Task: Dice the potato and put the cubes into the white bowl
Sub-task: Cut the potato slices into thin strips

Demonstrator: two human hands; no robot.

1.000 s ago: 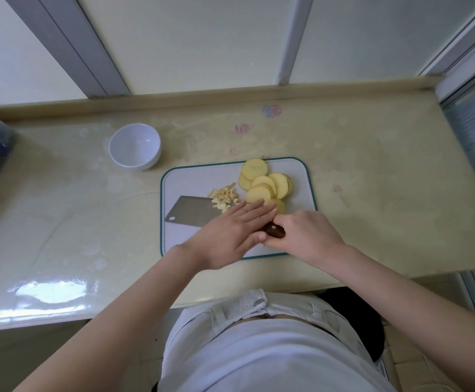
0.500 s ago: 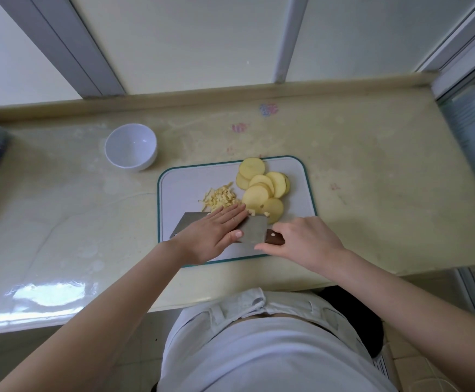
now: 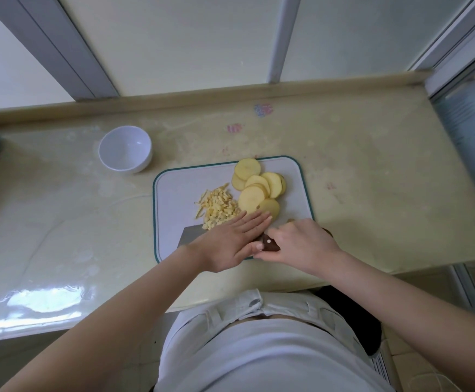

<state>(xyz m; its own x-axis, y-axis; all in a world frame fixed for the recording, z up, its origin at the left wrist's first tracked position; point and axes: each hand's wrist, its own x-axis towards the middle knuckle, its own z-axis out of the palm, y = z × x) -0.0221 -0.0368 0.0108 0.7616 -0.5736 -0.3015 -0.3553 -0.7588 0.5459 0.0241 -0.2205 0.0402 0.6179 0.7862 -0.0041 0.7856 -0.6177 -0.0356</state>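
My right grip (image 3: 301,246) was closed around the dark brown handle of the broad steel cleaver (image 3: 191,236), whose blade lay low over the near edge of the white, teal-rimmed plastic cutting board (image 3: 174,190) at the centre of the frame. My left grip (image 3: 230,244) was open, its straight fingers laid flat across the blade and holding nothing. Just above those fingers sat a small heap of pale yellow potato cubes (image 3: 219,207), with a few thin strips at its left edge. To its right, the round yellow potato slices (image 3: 259,188) lay overlapping and uncut. The small round white bowl (image 3: 124,149) stood apart on the glossy beige desk (image 3: 372,171), up and left of the board, and I could see no cubes in it. I judged the job well short of half done: only a small share was diced, most slices awaited cutting, and no transfer to the bowl had begun.
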